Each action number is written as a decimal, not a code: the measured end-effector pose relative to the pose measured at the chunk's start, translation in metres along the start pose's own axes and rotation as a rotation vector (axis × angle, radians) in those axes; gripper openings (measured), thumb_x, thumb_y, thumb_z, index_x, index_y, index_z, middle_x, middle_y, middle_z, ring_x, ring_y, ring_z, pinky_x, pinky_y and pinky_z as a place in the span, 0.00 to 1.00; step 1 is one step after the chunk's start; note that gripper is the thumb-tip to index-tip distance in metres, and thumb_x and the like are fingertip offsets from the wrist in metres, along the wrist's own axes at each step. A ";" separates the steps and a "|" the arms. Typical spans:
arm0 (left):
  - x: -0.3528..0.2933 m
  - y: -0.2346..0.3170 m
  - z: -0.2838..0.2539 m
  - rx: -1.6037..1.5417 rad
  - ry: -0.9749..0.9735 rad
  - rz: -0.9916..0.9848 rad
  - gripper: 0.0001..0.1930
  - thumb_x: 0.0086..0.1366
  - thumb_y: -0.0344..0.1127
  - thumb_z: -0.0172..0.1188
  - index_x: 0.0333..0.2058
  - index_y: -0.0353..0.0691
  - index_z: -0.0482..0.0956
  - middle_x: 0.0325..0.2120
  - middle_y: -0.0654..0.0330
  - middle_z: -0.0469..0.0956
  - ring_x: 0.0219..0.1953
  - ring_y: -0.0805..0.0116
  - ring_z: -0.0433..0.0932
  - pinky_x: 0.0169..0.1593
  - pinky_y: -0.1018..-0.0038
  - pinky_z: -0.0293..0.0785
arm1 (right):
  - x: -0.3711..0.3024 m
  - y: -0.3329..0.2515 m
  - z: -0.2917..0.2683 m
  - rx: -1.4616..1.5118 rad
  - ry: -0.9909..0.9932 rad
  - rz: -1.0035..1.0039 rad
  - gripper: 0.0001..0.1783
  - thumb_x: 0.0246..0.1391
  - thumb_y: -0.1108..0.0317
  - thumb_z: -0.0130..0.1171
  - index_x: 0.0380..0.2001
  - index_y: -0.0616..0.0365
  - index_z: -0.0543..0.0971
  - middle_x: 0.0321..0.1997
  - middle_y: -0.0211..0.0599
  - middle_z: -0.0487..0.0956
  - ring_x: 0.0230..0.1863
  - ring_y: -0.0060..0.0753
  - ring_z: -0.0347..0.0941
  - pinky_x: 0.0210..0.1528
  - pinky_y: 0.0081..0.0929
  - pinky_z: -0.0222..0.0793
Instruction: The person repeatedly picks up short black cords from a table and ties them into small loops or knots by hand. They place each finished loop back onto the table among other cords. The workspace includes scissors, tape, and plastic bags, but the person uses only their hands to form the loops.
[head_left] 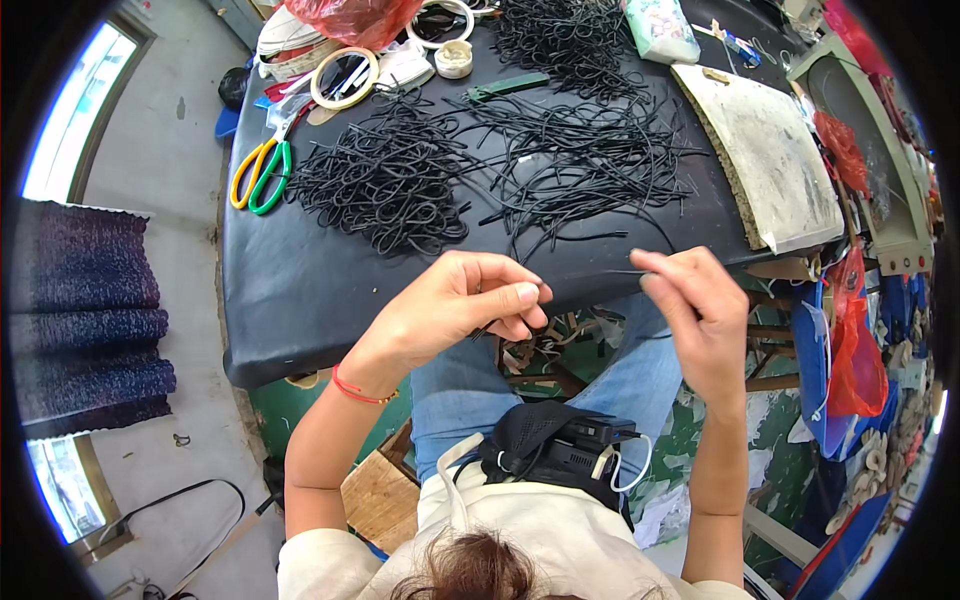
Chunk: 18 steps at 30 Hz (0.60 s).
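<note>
My left hand [475,295] is closed, thumb pressed to the forefinger, on a thin black cord that mostly hides behind the fingers. Across a small gap, my right hand [697,310] pinches a dark cord end [628,272] between thumb and forefinger. Whether both hands hold one and the same cord, I cannot tell. Both hands hover over the near edge of the black-covered table [300,310]. Just beyond them lies a spread of mostly straight black cords [600,175]. To its left is a heap of looped black cords [385,180].
Scissors [262,178] with yellow and green handles lie at the left edge. Farther back are a green strip [508,87], tape rolls [345,78], a red bag [355,15] and another cord heap [560,45]. A worn pale board [765,150] sits at the right.
</note>
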<state>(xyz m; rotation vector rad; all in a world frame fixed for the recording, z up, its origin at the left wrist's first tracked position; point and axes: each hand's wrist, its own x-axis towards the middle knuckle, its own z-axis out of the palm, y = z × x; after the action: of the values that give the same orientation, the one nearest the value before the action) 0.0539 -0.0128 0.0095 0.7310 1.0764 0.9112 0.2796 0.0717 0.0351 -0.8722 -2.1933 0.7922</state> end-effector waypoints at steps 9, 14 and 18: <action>0.008 -0.021 0.035 -0.297 0.118 0.088 0.12 0.62 0.34 0.54 0.41 0.34 0.75 0.33 0.59 0.78 0.36 0.74 0.78 0.40 0.79 0.77 | 0.009 -0.002 0.037 -0.153 0.420 -0.030 0.07 0.45 0.77 0.60 0.31 0.59 0.78 0.25 0.34 0.75 0.22 0.24 0.71 0.23 0.20 0.65; 0.021 -0.037 0.041 -0.507 0.245 0.256 0.12 0.63 0.33 0.53 0.42 0.33 0.75 0.35 0.60 0.77 0.38 0.73 0.77 0.44 0.77 0.76 | -0.007 -0.001 0.065 -0.199 0.180 -0.210 0.10 0.44 0.78 0.59 0.33 0.61 0.77 0.26 0.35 0.73 0.23 0.32 0.72 0.21 0.25 0.67; 0.021 -0.040 0.041 -0.485 0.300 0.274 0.10 0.63 0.32 0.53 0.41 0.34 0.75 0.37 0.59 0.77 0.39 0.73 0.76 0.44 0.75 0.76 | -0.010 -0.002 0.065 -0.193 0.095 -0.190 0.10 0.43 0.78 0.60 0.33 0.62 0.77 0.26 0.35 0.73 0.23 0.32 0.72 0.22 0.25 0.67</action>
<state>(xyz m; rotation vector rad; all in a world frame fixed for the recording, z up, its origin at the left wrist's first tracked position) 0.1071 -0.0150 -0.0204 0.3437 0.9692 1.4889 0.2367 0.0443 -0.0065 -0.7613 -2.2532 0.4447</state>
